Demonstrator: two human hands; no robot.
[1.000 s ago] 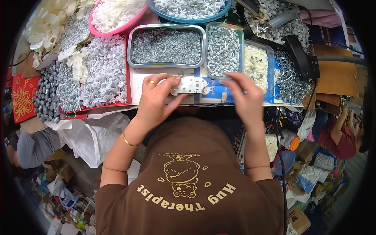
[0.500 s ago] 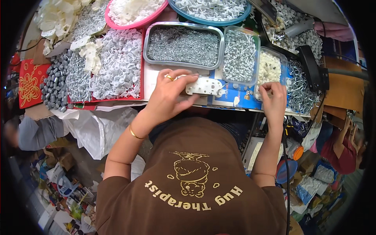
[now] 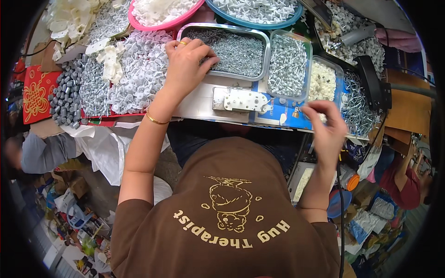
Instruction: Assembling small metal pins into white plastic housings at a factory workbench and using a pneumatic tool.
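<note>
So closest in, the right hand (image 3: 324,132) is pulled back off the bench edge with its fingertips pinched together, like it's holding something tiny, but I honestly can't tell what, if anything, is in there. Just left of it and a bit further out lies the white jig plate (image 3: 240,99), flat on the pale work board (image 3: 199,99) between the two hands, nobody touching it; lying flat and central like that, it looks parked where either hand can get to it. Further out, the left hand (image 3: 187,65) is reaching into the near-left corner of the steel tray of small screws (image 3: 236,51), fingers curled down into the pile as if gathering some, and whether it has actually grabbed any isn't visible. Right of that tray sit a clear tub of nails (image 3: 287,65) and a tub of white caps (image 3: 322,81), all within arm's reach, which I guess is the point. Left of the left hand there's a heap of white plastic clips (image 3: 139,69) and grey plugs (image 3: 65,95). Beyond everything are a pink bowl (image 3: 164,16) and a blue bowl (image 3: 252,14) of more parts. The bench is packed, and the room around it is cluttered, with another person (image 3: 408,185) sitting off to the right.
</note>
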